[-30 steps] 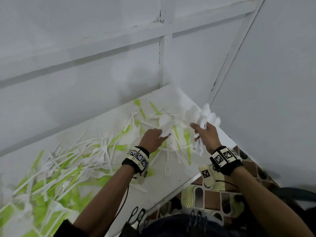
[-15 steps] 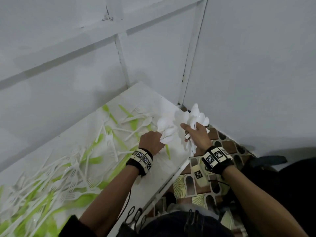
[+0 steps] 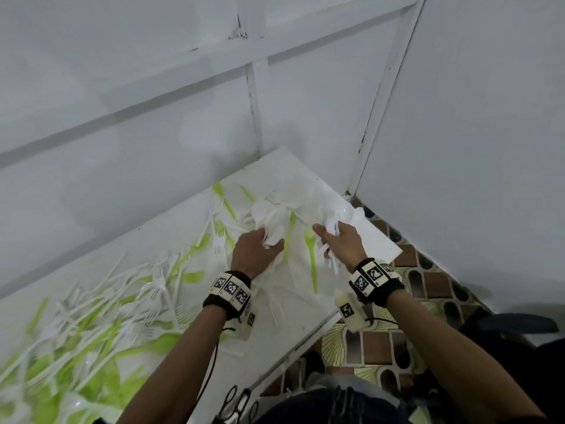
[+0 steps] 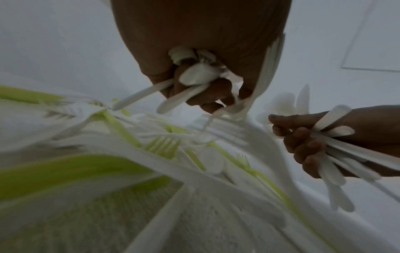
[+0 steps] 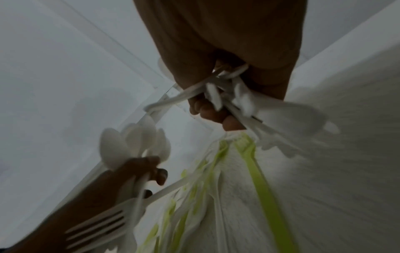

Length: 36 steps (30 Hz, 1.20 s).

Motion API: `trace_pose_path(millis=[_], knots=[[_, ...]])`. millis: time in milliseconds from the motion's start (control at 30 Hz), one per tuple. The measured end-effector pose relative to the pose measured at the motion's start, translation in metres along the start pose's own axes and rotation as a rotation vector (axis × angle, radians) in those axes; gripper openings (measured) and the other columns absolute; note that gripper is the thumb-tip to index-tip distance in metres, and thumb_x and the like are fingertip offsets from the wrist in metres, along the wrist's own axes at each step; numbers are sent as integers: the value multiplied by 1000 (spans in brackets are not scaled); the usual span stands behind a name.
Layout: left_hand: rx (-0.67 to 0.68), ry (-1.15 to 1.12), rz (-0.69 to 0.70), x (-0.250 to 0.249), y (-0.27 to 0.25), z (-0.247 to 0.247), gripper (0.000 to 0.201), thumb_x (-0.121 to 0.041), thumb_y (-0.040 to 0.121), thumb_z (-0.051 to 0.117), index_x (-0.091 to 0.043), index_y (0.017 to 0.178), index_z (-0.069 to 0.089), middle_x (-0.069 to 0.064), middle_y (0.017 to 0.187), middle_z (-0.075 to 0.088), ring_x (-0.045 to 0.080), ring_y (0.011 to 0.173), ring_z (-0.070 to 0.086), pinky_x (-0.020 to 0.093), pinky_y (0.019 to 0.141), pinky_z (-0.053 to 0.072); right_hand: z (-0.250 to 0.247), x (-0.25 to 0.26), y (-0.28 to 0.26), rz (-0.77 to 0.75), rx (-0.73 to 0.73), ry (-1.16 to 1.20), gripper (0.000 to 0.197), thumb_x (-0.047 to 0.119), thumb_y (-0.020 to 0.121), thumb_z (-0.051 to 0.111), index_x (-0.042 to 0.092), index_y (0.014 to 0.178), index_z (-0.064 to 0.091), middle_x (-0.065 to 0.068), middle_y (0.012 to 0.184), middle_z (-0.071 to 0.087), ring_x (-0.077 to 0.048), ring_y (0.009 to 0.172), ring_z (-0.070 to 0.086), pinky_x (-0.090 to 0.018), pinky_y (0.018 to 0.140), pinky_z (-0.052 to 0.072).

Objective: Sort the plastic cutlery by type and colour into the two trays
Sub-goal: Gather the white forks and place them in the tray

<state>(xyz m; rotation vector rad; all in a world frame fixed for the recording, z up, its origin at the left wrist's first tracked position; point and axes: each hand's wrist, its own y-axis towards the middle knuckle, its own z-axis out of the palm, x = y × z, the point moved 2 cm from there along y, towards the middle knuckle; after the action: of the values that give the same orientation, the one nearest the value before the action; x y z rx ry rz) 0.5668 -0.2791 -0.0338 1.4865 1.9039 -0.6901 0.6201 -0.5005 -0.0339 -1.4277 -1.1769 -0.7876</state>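
My left hand (image 3: 256,250) grips a bunch of white spoons (image 3: 273,223) over the far right end of the white table (image 3: 379,240); the left wrist view shows their handles (image 4: 194,77) poking from the curled fingers. My right hand (image 3: 341,240) holds a second bunch of white spoons (image 3: 342,214) close beside it, with the handles (image 5: 238,95) showing in the right wrist view. Loose white and green forks and spoons (image 3: 101,310) cover the table to the left. A green fork (image 3: 311,255) lies between my hands. No tray is in view.
White walls (image 3: 458,133) meet in a corner just behind the table's right end. Patterned floor tiles (image 3: 382,341) show beyond the table's right edge. A dark object (image 3: 513,325) lies on the floor at the right.
Both hands have come down closer to the table surface, still holding their spoon bunches. The head view has swung back to the left, so more of the table shows.
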Motion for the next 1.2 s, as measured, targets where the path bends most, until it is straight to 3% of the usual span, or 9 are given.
trace_pose_path(millis=[133,267,333,400,467,567,800,1033,1200], knots=[[-97,-171,-24,9,-2,-19,24,-35,89,74,-21,75,62,-8,70,64,14,70,61,28,63,44,30,28,18,-115,38,-223,47,46,91,72,16,64,49,-7,64,69,-19,50,64,-22,51,49],[-169,-333,-78,24,-8,-36,31,-47,90,70,-21,75,64,-13,69,66,9,65,60,34,63,46,68,35,40,-287,53,-529,51,35,90,71,19,65,30,-5,59,44,-30,57,44,-40,60,26],[-215,-294,-111,26,-15,-47,40,-36,95,69,-29,62,48,-18,53,53,3,53,44,31,57,35,86,38,44,-363,98,-610,43,30,89,72,17,68,36,-1,60,44,-23,56,41,-38,56,27],[-255,-284,-156,31,-22,-56,53,-28,96,70,-28,58,33,-16,44,43,9,50,36,30,56,29,103,43,45,-417,160,-740,24,23,85,72,9,81,53,-11,72,60,-32,69,56,-38,60,37],[-273,-319,-215,41,-27,-62,58,-28,95,72,-24,58,27,-13,40,35,16,50,36,32,55,30,116,42,51,-453,214,-848,23,17,80,71,4,96,61,-19,89,68,-38,85,63,-38,68,40],[-298,-326,-254,60,-33,-70,61,-36,93,73,-21,58,25,-11,45,31,19,50,43,32,54,32,128,41,58,-502,286,-937,23,17,80,73,2,95,63,-21,92,69,-39,90,64,-37,68,34],[-242,-298,-268,71,-44,-77,49,-32,95,71,-6,62,46,13,61,51,15,41,51,23,39,40,132,43,65,-459,353,-924,34,26,84,73,-3,99,63,-24,98,68,-40,97,62,-39,76,40],[-167,-313,-256,73,-35,-67,55,-43,90,73,-5,64,44,2,58,46,20,49,50,36,49,45,126,42,55,-555,328,-811,36,25,86,77,12,73,45,-4,67,50,-27,69,50,-33,63,27],[-126,-268,-225,64,-21,-61,37,-40,83,81,-7,75,67,3,70,67,19,66,62,36,64,48,121,45,35,-590,261,-578,49,42,89,68,15,66,36,3,59,37,-14,56,33,-31,55,24]])
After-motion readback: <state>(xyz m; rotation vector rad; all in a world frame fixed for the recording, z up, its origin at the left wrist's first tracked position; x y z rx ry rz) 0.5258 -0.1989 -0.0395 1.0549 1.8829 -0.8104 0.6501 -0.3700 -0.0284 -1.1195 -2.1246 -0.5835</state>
